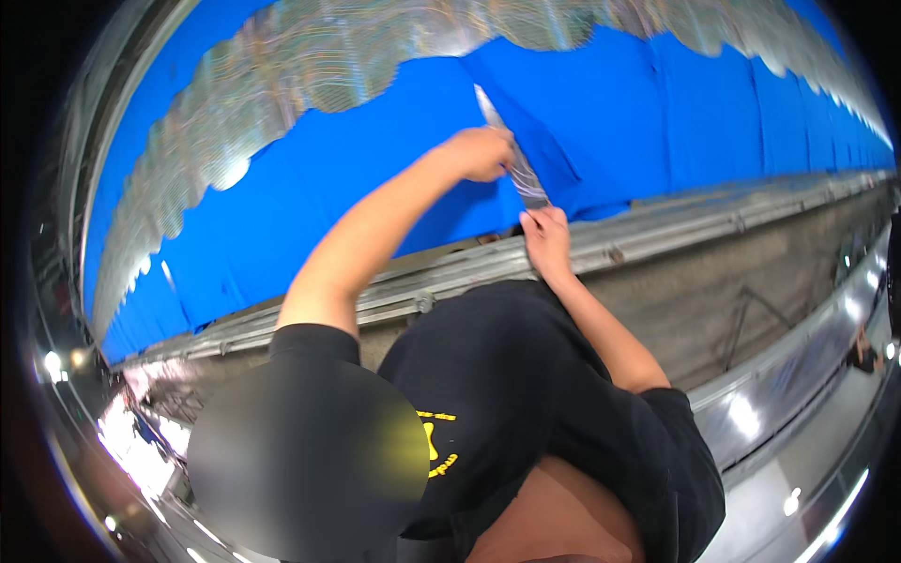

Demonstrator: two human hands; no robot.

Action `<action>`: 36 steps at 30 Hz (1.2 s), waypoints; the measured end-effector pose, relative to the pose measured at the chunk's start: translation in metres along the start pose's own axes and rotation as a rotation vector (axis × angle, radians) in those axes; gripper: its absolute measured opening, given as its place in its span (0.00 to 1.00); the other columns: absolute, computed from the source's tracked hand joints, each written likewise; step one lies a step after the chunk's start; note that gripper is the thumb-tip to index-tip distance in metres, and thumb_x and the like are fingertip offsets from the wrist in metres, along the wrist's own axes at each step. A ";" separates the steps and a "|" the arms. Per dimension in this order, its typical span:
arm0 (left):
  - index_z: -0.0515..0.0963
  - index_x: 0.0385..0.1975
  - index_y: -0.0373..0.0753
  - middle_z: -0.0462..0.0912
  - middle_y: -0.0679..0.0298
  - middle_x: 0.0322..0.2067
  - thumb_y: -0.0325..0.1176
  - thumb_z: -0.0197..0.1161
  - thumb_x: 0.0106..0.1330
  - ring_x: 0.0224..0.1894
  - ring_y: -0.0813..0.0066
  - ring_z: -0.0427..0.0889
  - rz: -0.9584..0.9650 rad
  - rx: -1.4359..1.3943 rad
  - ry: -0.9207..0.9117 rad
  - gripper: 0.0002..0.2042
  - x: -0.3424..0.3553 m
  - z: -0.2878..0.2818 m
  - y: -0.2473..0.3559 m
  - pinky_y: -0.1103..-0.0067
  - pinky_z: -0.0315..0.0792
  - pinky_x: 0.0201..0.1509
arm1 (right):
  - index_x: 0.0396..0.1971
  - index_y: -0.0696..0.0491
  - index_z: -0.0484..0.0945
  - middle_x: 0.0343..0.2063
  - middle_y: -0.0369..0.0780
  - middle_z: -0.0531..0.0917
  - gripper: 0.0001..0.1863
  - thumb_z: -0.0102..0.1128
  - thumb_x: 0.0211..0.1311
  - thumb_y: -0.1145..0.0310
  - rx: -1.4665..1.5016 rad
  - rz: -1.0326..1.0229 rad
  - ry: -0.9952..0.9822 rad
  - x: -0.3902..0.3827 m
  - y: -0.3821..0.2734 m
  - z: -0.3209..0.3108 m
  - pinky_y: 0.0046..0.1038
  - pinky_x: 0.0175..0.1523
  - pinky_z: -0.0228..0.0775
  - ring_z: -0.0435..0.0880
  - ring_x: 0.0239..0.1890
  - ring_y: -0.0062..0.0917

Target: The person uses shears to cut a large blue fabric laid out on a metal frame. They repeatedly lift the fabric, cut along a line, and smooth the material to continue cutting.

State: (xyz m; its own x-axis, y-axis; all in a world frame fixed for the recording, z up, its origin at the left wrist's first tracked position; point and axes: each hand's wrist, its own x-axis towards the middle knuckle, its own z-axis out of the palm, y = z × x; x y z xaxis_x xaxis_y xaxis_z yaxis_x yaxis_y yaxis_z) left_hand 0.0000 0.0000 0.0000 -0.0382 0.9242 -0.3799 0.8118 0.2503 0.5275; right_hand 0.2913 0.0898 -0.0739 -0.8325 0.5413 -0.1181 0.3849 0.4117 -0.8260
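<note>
A long, narrow, silvery strip (527,181) tapers to a point at its far end and lies over bright blue cloth (601,103). It may be a folded piece of sheer fabric; I cannot tell for sure. My left hand (481,155) is curled closed at the strip's middle, its fingertips partly hidden. Closer to me, my right hand (547,235) pinches the near end of the strip, just above a metal rail (601,251). A sheer, shiny patterned fabric (347,61) with a scalloped edge lies across the blue cloth beyond my hands.
The rail runs along the near side of the blue cloth, which stretches far left and right. Behind me on the right is a long shiny metal surface (741,413). At the far right a person (862,355) in dark clothes shows small.
</note>
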 end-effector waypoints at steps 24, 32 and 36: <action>0.59 0.82 0.44 0.51 0.42 0.82 0.66 0.54 0.75 0.85 0.42 0.48 -0.416 0.197 0.569 0.43 0.001 0.153 0.080 0.48 0.42 0.85 | 0.35 0.59 0.84 0.26 0.46 0.87 0.20 0.58 0.78 0.56 0.037 0.404 -0.173 0.025 -0.019 -0.056 0.43 0.40 0.77 0.87 0.27 0.42; 0.58 0.83 0.50 0.49 0.50 0.84 0.68 0.52 0.75 0.86 0.48 0.43 -0.203 0.187 0.378 0.43 -0.007 0.168 0.121 0.50 0.38 0.86 | 0.41 0.55 0.81 0.30 0.45 0.85 0.18 0.68 0.71 0.53 -0.339 0.236 0.141 0.041 -0.027 -0.100 0.46 0.43 0.78 0.88 0.37 0.42; 0.71 0.74 0.43 0.71 0.47 0.72 0.54 0.63 0.74 0.76 0.49 0.66 -0.180 -0.290 0.583 0.33 -0.004 0.156 0.126 0.55 0.59 0.79 | 0.33 0.54 0.82 0.31 0.47 0.85 0.13 0.66 0.71 0.59 -0.310 0.201 0.040 0.037 0.000 -0.097 0.48 0.43 0.77 0.86 0.37 0.47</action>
State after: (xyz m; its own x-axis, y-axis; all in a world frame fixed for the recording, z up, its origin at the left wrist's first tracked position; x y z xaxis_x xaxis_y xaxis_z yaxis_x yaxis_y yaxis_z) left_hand 0.1933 -0.0173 -0.0499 -0.5321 0.8451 -0.0517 0.5771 0.4067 0.7082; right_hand 0.2994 0.1810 -0.0241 -0.7144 0.6594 -0.2340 0.6463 0.4937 -0.5819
